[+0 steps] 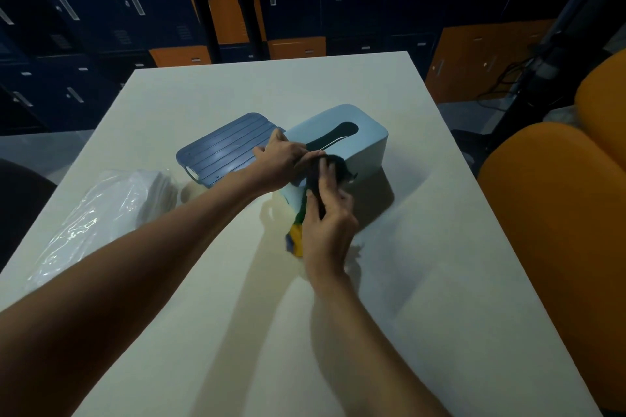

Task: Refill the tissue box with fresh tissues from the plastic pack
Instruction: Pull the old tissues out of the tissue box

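Head view: left hand point(284, 164) fingers flat on tissue box point(364, 145), right hand point(327, 230) fingers gripping dark object point(335, 166).

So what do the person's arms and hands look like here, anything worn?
The left forearm and right forearm are bare to the frame edge, no sleeve in view. The left hand and right hand wear no gloves; no watch, ring or bracelet shows in this dim picture.
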Motion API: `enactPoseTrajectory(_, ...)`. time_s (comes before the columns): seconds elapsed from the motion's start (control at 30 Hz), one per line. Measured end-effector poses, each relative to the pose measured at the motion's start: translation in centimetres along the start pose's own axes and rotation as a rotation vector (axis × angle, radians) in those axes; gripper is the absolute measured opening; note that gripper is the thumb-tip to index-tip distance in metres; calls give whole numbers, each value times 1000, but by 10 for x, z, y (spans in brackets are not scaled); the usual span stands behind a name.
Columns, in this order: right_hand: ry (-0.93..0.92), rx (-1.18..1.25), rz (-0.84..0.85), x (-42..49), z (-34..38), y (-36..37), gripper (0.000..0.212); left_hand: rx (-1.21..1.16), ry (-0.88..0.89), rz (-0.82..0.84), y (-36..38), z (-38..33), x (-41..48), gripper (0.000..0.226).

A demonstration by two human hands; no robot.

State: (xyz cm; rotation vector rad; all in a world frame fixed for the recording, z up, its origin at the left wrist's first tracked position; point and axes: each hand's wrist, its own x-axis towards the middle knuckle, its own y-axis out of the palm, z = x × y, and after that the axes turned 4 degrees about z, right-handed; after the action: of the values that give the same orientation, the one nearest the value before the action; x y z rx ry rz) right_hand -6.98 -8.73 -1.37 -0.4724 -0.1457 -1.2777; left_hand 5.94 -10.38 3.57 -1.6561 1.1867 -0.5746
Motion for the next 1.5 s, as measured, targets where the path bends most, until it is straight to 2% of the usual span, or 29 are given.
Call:
enactPoseTrajectory(0.13,-142,-84,138,-19,-11,4,54,-13,10,11,0,1,-1,40)
enactPoseTrajectory(0.3,-114,-97,192,-27,-16,1,52,-18,10,23,-2,-1,-2,43)
enactPoseTrajectory(0.37,0,-48,178,-22,-14,-6,47,-18,15,25,-4,-2,-3,42)
enactPoseTrajectory(0.5,467,77,83,10,-26,-44,41,-27,-35,12,-2,-7,-3,43)
enactPoseTrajectory(0.6,568,105,-4,32,-42,-74,36,4,-96,-12,-1,-14,-4,50)
enactPoseTrajectory(0.7,624,160,-20,38,-46,-89,25,23,-102,30,-7,-14,-3,50)
enactPoseTrajectory(0.8,661,251,-30,42,-50,-101,18,89,70,36,-25,-13,-4,44)
enactPoseTrajectory(0.9,693,287,-27,41,-54,-107,19,375,226,114,-47,-5,-10,42)
enactPoseTrajectory(1.0,700,299,-45,43,-57,-111,17,556,252,233,-54,6,-12,43)
enactPoseTrajectory(1.33,699,292,9,48,-57,-109,17,363,376,69,-23,-21,-12,42)
enactPoseTrajectory(1.5,658,262,36,47,-56,-103,9,355,301,95,-7,-10,-4,54)
